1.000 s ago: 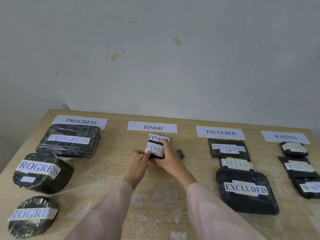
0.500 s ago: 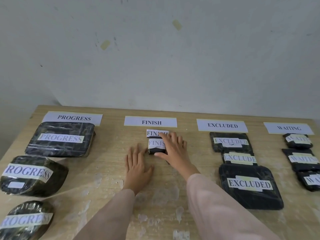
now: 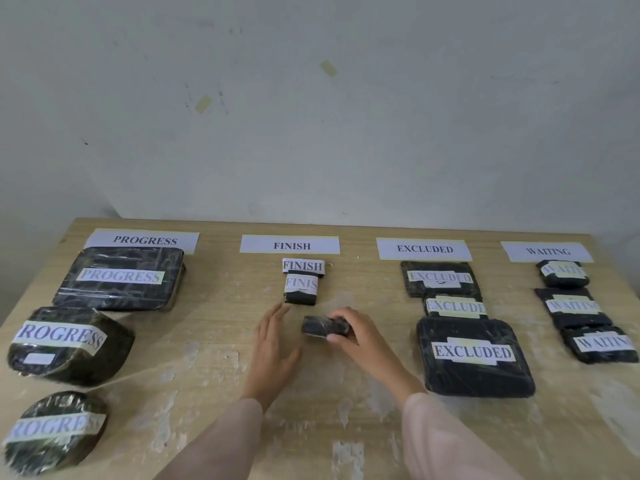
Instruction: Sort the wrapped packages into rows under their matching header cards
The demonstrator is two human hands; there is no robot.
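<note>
Holding a small dark package (image 3: pixel 323 326) just off the bench (image 3: pixel 214 341), the right hand (image 3: pixel 360 336) has its grip closed around the package's right end, thumb below and fingers over the top; no label shows on it. It sits in the FINISH column, just below two packages already there. The left hand (image 3: pixel 275 348) lies beside it, grip wide, palm down, fingers spread and holding nothing. Four white header cards line the bench's far edge: PROGRESS (image 3: pixel 143 240), FINISH (image 3: pixel 290 244), EXCLUDED (image 3: pixel 424 249) and WAITING (image 3: pixel 547 251). Under PROGRESS sit a flat rectangular package (image 3: pixel 119 278) and two rounder ones (image 3: pixel 69 344) (image 3: pixel 52 431), each labelled with that word. Under FINISH the upper package (image 3: pixel 303 265) touches the lower one (image 3: pixel 300 288), whose label reads FINIS before wrapping out of sight. Under EXCLUDED three labelled packages stack closely down the column, the nearest (image 3: pixel 474 358) the largest. Under WAITING three small ones (image 3: pixel 562 273) (image 3: pixel 573 306) (image 3: pixel 601 344) overlap. Pale scuffs mark the wood near the sleeves (image 3: pixel 446 441). Behind stands a plain wall (image 3: pixel 311 133) with two bits of tape.
</note>
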